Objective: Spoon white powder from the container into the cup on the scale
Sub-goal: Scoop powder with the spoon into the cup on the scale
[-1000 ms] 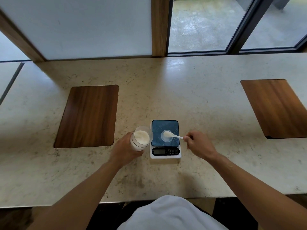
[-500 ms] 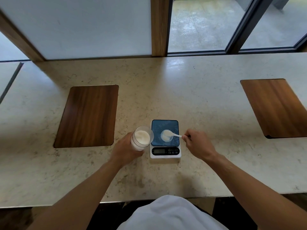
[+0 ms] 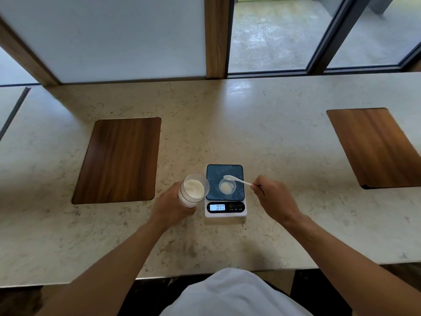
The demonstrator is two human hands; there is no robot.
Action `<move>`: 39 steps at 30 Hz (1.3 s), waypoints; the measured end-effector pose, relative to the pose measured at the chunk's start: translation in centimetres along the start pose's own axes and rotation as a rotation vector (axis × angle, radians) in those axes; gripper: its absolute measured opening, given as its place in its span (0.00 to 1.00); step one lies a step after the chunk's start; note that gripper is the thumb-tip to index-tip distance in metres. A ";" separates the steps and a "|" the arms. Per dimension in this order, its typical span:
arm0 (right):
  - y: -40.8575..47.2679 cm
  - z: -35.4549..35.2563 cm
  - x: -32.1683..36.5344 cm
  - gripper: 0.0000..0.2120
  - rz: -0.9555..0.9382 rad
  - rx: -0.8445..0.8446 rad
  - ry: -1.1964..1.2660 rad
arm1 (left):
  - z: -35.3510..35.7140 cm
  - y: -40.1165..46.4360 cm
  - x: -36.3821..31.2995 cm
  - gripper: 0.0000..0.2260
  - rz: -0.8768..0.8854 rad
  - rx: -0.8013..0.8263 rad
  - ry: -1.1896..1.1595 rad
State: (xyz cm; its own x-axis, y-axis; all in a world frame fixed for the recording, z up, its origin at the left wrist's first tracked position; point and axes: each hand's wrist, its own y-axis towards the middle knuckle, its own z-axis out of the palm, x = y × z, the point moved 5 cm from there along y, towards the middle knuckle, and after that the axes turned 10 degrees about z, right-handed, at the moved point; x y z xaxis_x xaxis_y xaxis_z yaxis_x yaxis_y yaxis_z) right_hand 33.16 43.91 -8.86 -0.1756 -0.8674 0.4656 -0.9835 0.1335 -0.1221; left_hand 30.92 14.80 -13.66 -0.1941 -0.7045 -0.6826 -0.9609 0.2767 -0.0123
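Note:
A small digital scale [image 3: 237, 169] with a dark blue top and a lit display sits on the stone counter in front of me. On it stands a small clear cup [image 3: 227, 187] holding a little white powder. My left hand [image 3: 169, 206] grips a clear container [image 3: 193, 190] of white powder, tilted toward the scale, just left of it. My right hand [image 3: 273, 199] pinches the handle of a white plastic spoon [image 3: 234, 179]. The spoon's bowl hovers just past the cup's far rim.
The pale stone counter [image 3: 227, 124] runs under a window. A dark wooden board [image 3: 120, 159] is set into it on the left and another wooden board [image 3: 373, 144] on the right. The counter's near edge is close to my body.
The spoon has lifted off the cup and its bowl now sits beyond the far rim, so the powder in the cup shows. My left hand and the container have barely moved.

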 end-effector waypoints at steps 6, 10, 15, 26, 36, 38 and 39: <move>-0.1 -0.8 0.3 0.08 -0.027 -0.081 0.087 | -0.1 0.0 -0.1 0.32 0.007 -0.002 0.012; 0.3 -1.5 0.7 0.08 0.087 -0.089 0.353 | 0.1 0.2 -0.1 0.32 0.007 0.010 0.016; -0.2 -2.6 4.1 0.05 -0.140 -0.028 0.424 | 0.1 0.2 -0.2 0.32 0.005 0.001 0.025; -0.7 -0.8 8.2 0.09 -0.426 0.087 0.081 | 0.6 0.2 -0.9 0.31 0.089 0.000 0.038; -0.7 -0.7 9.1 0.11 -0.480 0.136 -0.087 | 0.7 0.1 -0.9 0.32 0.104 0.005 0.040; -0.8 -0.8 9.4 0.11 -0.482 0.130 -0.097 | 0.8 0.0 -1.0 0.32 0.121 0.013 0.034; -0.8 -0.8 9.4 0.10 -0.480 0.127 -0.100 | 0.8 0.0 -1.0 0.33 0.125 0.019 0.028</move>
State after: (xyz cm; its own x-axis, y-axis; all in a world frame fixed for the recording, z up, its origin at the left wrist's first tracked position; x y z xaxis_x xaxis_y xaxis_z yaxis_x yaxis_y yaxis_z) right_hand 32.31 36.02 -3.64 0.3063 -0.8589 0.4104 -0.9380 -0.3457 -0.0234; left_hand 31.28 16.04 -13.59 -0.3180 -0.6818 -0.6588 -0.9250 0.3755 0.0580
